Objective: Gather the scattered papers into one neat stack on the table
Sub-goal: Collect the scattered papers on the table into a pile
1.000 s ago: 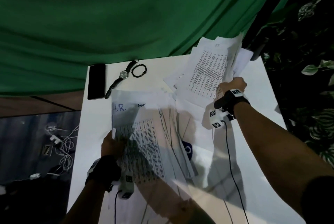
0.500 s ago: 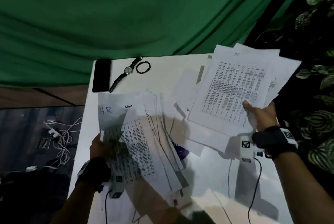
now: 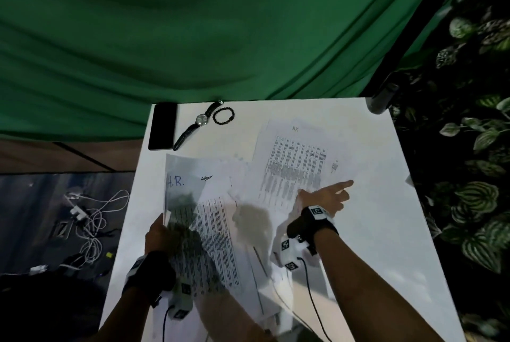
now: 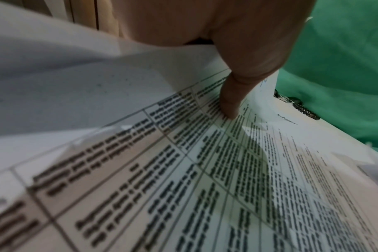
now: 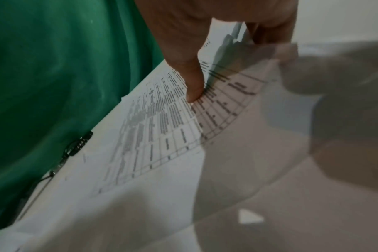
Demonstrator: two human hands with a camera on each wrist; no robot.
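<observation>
My left hand grips a fanned bundle of printed papers by its left edge, the sheet marked "H.R." on top. In the left wrist view the thumb presses on the printed table of the top sheet. My right hand pinches a second batch of printed sheets by the near edge, index finger stretched out to the right. The right wrist view shows the thumb on those sheets, with fingers showing dimly through the paper. The two batches overlap above the white table.
A black phone, a wristwatch and a bead bracelet lie along the table's far left edge. A green cloth hangs behind. Cables lie on the floor to the left, plants stand to the right.
My right hand has brought its sheets from the table's right edge leftward and lower, onto the left bundle's edge. The left hand has kept its grip and barely moved.
</observation>
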